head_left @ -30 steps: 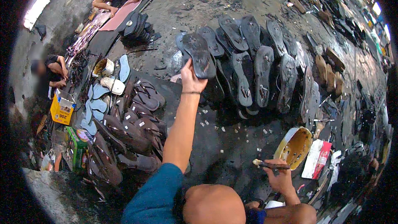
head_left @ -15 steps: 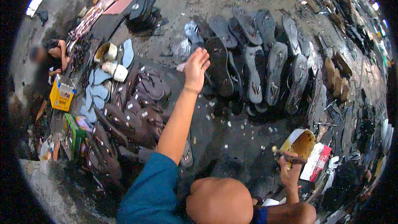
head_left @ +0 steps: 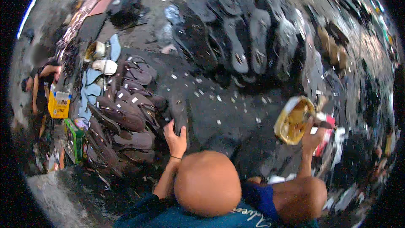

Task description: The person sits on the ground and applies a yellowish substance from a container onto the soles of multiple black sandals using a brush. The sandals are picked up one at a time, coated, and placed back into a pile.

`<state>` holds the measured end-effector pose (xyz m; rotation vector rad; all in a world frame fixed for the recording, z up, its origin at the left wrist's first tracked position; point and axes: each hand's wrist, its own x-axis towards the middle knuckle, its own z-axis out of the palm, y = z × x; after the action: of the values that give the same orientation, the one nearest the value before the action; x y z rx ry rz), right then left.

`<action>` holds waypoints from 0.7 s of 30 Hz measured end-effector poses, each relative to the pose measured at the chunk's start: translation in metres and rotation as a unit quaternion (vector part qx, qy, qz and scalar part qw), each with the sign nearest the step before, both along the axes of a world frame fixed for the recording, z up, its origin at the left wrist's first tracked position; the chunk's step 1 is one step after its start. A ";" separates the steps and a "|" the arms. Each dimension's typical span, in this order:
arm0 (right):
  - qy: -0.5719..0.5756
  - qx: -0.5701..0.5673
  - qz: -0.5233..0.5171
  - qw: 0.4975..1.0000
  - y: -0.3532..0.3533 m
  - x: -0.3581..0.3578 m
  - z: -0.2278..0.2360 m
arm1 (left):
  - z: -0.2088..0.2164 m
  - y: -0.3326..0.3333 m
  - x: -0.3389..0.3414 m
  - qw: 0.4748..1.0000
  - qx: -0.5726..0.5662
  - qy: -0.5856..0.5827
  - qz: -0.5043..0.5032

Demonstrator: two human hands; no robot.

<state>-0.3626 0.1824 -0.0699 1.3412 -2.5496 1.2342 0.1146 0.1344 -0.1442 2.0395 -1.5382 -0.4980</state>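
Observation:
My left hand (head_left: 175, 140) has its thumb and fingers on either side of the near end of a dark sandal sole (head_left: 179, 110), at the right edge of a pile of brown thong sandals (head_left: 122, 114). To the right stands a tub (head_left: 282, 122) with a pale rim and yellowish-brown stuff inside. My right hand (head_left: 313, 138) is at the tub's right side, its fingers closed around a small dark tool that looks like a brush. Motion blur smears this tool, and its tip cannot be made out.
Rows of dark soles (head_left: 238, 44) lie ahead. Left of the sandals are pale blue pieces (head_left: 90, 88), a white cup (head_left: 104, 66), a yellow box (head_left: 60, 104) and a green box (head_left: 74, 140). A red and white box (head_left: 322, 141) sits by my right hand. Other people work at far left.
My left hand has come back from the far soles to the sole near me. My right hand has moved the tool to the tub's right side. The view has shifted.

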 end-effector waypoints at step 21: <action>-0.368 -0.032 0.178 0.912 0.004 0.060 0.061 | 0.000 -0.091 -0.185 0.752 0.298 0.466 -0.358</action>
<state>-0.3023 0.1862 -0.0085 1.6112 -2.7016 2.2397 -0.0705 0.0431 -0.1444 1.0140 -1.4741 -2.1430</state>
